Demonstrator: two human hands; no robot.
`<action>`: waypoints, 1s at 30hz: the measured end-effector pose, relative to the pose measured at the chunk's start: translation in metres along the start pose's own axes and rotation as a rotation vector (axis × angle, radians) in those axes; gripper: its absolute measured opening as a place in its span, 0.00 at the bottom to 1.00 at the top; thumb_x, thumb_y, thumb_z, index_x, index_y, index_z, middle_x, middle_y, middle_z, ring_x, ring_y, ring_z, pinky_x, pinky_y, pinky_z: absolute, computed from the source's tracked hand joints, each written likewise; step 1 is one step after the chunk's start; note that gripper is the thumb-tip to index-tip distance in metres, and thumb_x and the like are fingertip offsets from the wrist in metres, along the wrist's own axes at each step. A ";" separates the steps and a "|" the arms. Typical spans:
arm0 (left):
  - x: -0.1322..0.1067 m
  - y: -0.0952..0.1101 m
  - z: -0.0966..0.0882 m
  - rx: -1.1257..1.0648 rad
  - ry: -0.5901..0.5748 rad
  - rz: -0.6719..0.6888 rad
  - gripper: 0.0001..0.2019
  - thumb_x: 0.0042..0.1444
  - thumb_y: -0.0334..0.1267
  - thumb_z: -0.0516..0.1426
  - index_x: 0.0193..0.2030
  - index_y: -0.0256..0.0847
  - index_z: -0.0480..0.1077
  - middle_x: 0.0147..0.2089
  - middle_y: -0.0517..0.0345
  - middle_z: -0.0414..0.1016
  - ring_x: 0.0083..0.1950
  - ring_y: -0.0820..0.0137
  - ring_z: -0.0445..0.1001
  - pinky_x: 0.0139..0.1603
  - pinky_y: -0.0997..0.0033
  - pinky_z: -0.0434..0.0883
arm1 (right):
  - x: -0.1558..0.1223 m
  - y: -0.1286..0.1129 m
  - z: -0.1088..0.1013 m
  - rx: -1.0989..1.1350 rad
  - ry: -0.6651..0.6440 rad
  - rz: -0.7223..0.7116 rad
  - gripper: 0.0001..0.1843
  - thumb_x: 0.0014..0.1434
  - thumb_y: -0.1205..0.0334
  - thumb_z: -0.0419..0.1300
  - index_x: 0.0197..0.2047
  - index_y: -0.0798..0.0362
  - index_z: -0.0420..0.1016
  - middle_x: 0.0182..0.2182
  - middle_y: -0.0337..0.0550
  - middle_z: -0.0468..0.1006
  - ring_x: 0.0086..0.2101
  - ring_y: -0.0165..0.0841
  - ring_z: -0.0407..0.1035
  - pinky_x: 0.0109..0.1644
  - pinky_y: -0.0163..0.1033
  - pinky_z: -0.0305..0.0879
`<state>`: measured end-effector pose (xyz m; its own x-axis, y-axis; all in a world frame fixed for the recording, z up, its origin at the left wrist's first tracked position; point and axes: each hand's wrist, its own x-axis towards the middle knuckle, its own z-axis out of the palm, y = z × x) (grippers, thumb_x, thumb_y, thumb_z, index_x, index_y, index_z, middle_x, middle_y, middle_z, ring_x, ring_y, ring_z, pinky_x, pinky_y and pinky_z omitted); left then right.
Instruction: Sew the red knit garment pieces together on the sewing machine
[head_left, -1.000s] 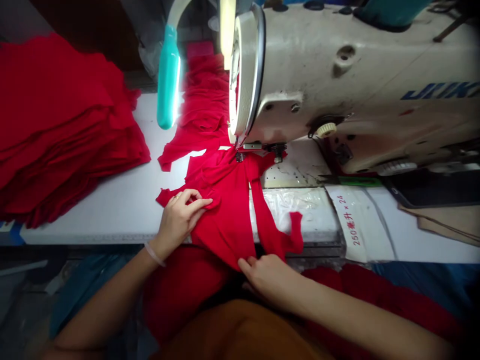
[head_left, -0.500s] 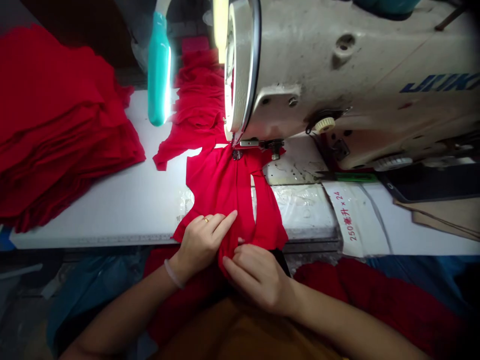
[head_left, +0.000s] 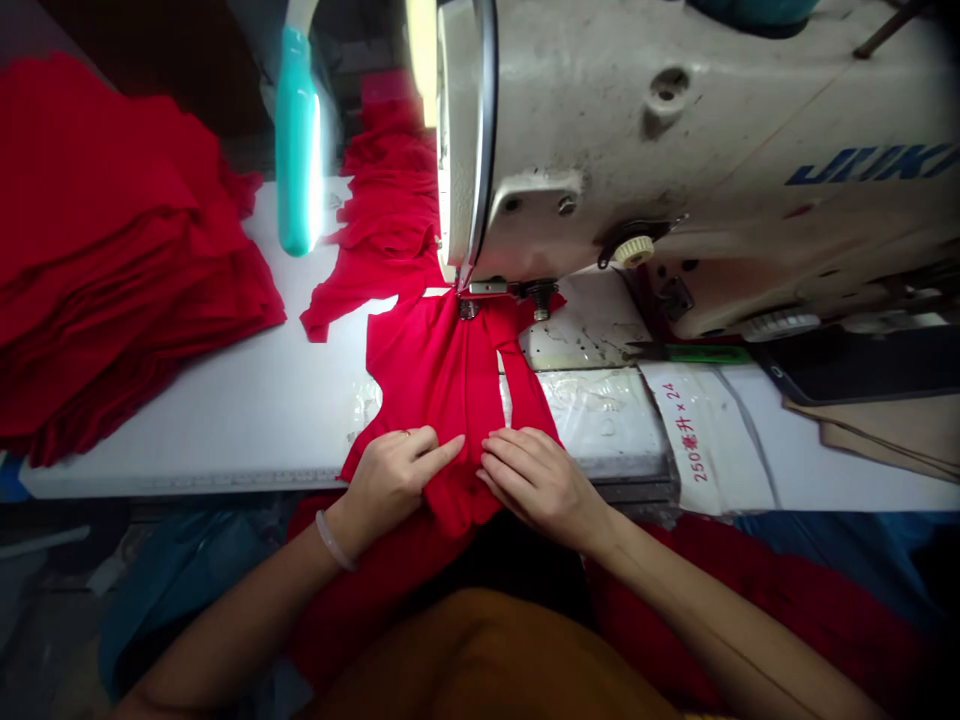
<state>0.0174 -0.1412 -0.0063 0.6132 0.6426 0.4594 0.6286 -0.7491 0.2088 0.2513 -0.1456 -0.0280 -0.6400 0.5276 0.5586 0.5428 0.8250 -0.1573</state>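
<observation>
A red fabric piece [head_left: 427,370] runs from under the presser foot [head_left: 469,306] of the sewing machine [head_left: 600,130] down over the table's front edge. At the left of its seam, my left hand [head_left: 394,475] has curled fingers closed on the cloth, with the index finger stretched toward the seam. My right hand [head_left: 544,485] grips the same cloth on the other side, fingers pressed together and the thumb mostly hidden. Between both hands, the fabric bunches and hangs over the edge. More red fabric [head_left: 386,210] lies gathered behind the needle.
A tall stack of red cloth [head_left: 127,270] stands on the left of the white table [head_left: 225,420]. A lit teal lamp [head_left: 296,150] hangs beside the machine head. On the right lie a dark phone [head_left: 862,365], brown card [head_left: 885,435] and a green-handled tool [head_left: 709,353].
My right hand has moved up and right, from the bunched cloth near my lap to the fabric at the table edge. My left hand has shifted slightly left. The view has moved a little.
</observation>
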 end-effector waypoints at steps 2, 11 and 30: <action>0.000 0.002 -0.001 0.004 0.011 0.032 0.14 0.67 0.24 0.49 0.52 0.36 0.73 0.27 0.61 0.65 0.27 0.73 0.62 0.28 0.72 0.59 | -0.004 0.001 0.000 0.011 -0.005 0.000 0.07 0.62 0.72 0.60 0.44 0.60 0.76 0.44 0.53 0.81 0.48 0.40 0.73 0.50 0.47 0.71; 0.005 0.013 0.005 0.066 -0.075 0.015 0.15 0.66 0.25 0.47 0.50 0.39 0.73 0.31 0.58 0.72 0.26 0.74 0.67 0.26 0.74 0.60 | -0.006 0.005 -0.002 0.037 -0.012 0.013 0.08 0.62 0.71 0.60 0.46 0.62 0.76 0.45 0.54 0.81 0.49 0.41 0.73 0.53 0.47 0.70; 0.059 -0.029 0.007 0.201 -0.432 -0.072 0.26 0.49 0.22 0.52 0.56 0.39 0.70 0.69 0.50 0.64 0.40 0.63 0.80 0.34 0.66 0.75 | 0.059 0.079 -0.016 -0.108 -0.370 0.068 0.20 0.66 0.62 0.53 0.57 0.63 0.72 0.46 0.56 0.75 0.45 0.44 0.71 0.47 0.47 0.71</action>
<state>0.0390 -0.0809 0.0086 0.6805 0.7317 0.0399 0.7308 -0.6816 0.0360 0.2654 -0.0525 0.0060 -0.7429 0.6338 0.2154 0.6322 0.7701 -0.0856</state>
